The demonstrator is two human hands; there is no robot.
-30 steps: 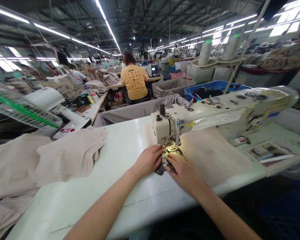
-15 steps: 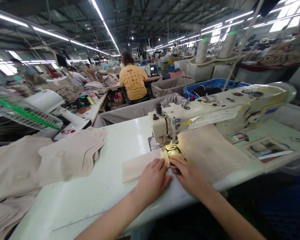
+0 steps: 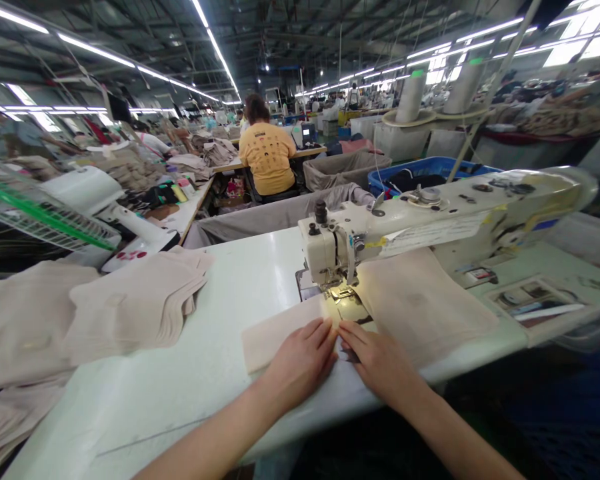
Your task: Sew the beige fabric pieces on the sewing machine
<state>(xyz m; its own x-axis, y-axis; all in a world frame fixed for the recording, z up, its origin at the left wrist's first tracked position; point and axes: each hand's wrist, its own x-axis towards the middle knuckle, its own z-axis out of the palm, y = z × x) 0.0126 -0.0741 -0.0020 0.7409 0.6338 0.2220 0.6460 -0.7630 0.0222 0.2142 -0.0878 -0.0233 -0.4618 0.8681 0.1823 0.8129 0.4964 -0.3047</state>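
A narrow beige fabric piece lies on the sewing table, its right end near the needle area of the white sewing machine. My left hand presses on that end, fingers together and thumb tucked in. My right hand meets it fingertip to fingertip, closed at the fabric's edge just in front of the lit metal plate. Under the right fingers shows a small dark object, partly hidden; its kind I cannot make out. To the right, a larger beige fabric panel lies flat beneath the machine arm.
Stacks of beige fabric panels lie on the left of the table, near a white fan. A tray with small tools is set at the right. Beyond are a blue crate and a seated person in yellow.
Both hands have drawn slightly toward me, away from the machine's foot, with fingertips now closer together. The narrow fabric's left end has shifted slightly nearer me. The view has turned a little.
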